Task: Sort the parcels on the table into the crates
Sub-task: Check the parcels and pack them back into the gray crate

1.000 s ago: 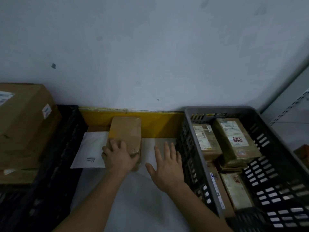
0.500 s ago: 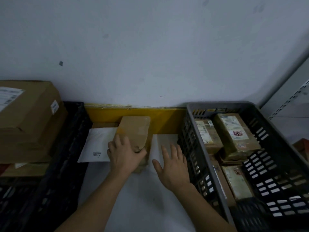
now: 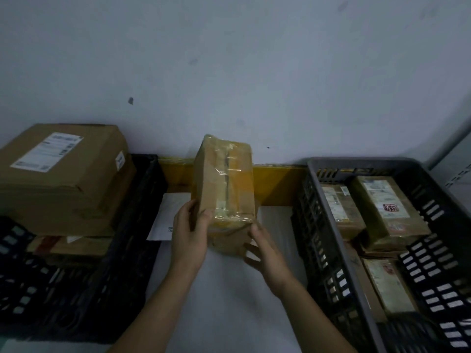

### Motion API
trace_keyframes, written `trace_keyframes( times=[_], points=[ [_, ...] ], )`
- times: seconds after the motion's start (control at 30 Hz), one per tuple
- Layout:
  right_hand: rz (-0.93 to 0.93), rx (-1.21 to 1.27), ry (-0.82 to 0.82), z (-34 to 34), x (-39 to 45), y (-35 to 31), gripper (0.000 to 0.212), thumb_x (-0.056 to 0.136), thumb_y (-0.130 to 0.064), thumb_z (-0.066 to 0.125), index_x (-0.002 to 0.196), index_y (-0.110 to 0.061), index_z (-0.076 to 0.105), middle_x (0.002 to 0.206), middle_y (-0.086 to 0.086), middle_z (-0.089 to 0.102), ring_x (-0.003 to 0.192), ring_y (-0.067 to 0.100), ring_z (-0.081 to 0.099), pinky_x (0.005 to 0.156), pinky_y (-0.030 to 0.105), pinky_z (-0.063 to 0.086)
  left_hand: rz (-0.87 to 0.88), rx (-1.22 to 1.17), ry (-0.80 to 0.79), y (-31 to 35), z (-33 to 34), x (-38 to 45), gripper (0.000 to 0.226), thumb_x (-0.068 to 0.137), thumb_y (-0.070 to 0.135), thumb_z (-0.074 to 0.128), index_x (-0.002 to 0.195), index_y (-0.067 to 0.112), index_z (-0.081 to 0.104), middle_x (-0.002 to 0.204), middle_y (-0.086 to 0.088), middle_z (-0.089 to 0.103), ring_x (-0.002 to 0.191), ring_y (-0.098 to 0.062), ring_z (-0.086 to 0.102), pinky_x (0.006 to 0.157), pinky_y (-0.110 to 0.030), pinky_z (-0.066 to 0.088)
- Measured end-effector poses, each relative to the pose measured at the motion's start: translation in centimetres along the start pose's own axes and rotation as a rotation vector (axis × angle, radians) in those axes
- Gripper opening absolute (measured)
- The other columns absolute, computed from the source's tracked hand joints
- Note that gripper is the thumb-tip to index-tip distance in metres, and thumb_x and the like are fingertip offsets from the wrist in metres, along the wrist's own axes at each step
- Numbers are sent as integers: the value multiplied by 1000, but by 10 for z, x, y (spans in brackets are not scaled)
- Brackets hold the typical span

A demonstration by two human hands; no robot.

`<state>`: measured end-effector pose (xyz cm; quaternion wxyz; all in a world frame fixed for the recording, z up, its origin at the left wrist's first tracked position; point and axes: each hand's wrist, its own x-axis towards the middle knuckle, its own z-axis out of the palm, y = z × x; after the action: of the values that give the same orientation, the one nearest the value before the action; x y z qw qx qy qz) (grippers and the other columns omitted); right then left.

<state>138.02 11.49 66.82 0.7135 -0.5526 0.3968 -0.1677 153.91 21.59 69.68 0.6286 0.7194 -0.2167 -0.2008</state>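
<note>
Lifted since the earlier frames, the brown taped parcel [image 3: 225, 184] now stands tilted up off the white worktop [image 3: 224, 296], its long face turned toward the camera and its top edge against the wall behind; before, it lay flat under the left hand. Both hands have come onto it: the left hand [image 3: 190, 236] grips its lower left side, thumb on the front face and fingers curled round the edge; the right hand [image 3: 265, 253] holds its lower right corner from beneath, fingers bent under the box (their tips are hidden). A white envelope [image 3: 165, 217] lies flat on the worktop just behind the left hand, partly covered by it; a yellow strip [image 3: 277, 184] runs along the back of the worktop. On the right stands a grey crate [image 3: 328, 250] with several labelled parcels [image 3: 387, 207] lying in it; on the left a black crate [image 3: 142, 225] carries a large cardboard box [image 3: 63, 174] with a white label, stacked on other boxes.
</note>
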Motion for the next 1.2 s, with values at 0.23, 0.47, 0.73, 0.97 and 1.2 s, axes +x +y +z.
trace_keyframes(
  times=[0.23, 0.47, 0.73, 0.97, 1.2],
  points=[
    [-68, 194, -115, 1, -8, -14, 75, 85, -73, 72, 149, -38, 57, 142, -5, 70, 130, 19, 68, 112, 54, 52, 9, -119, -187, 13, -10, -34, 65, 82, 48, 64, 142, 26, 60, 137, 2, 69, 122, -10, 67, 89, -15, 54],
    [-253, 79, 16, 5, -25, -22, 60, 89, -48, 75, 147, -46, 59, 137, -7, 71, 125, 18, 70, 97, 40, 63, -83, -202, -231, 16, -11, -34, 52, 87, 30, 57, 138, 25, 64, 131, 0, 74, 126, -20, 68, 111, -48, 52],
    [-530, -617, 446, 23, -53, -26, 114, 74, -84, 66, 170, -37, 24, 178, -3, 6, 164, 22, 18, 122, 47, 40, 116, -13, -253, 46, 9, -35, 94, 75, 67, 79, 154, 59, 29, 159, 17, 47, 143, -2, 49, 111, -32, 52],
    [-631, -651, 393, 5, -66, -25, 86, 92, -74, 62, 165, -40, 35, 169, -14, 30, 152, 1, 36, 113, 28, 49, 2, -145, -259, 46, -6, -20, 76, 78, 50, 85, 139, 72, 45, 135, 26, 68, 118, -6, 71, 79, -29, 65],
    [-406, -232, 171, -17, -68, -51, 60, 90, -70, 66, 148, -55, 55, 141, -16, 69, 129, 6, 67, 99, 23, 58, -82, -187, -399, 52, -14, -23, 68, 74, 72, 81, 137, 59, 58, 131, 14, 75, 113, -17, 76, 83, -48, 65]
  ],
)
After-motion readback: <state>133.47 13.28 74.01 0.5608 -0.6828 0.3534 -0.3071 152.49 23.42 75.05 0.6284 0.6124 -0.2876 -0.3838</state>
